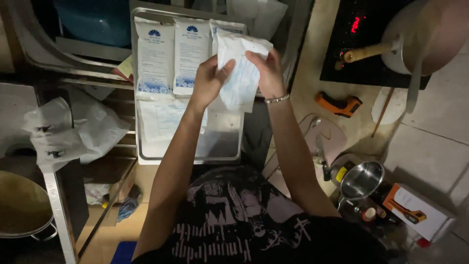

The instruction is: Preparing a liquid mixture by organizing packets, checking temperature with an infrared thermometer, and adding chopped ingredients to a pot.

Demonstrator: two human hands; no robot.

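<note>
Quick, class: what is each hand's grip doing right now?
Left hand: closed on the white pouch.
Right hand: closed on the same pouch, above the metal tray.

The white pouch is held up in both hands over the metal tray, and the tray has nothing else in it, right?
Not quite. Both the left hand and right hand do hold the white pouch over the metal tray, but the tray is not bare: the head view shows more white pouches lying in it, side by side at the far end.

Dim, grainy, dark shadowed edges
</note>
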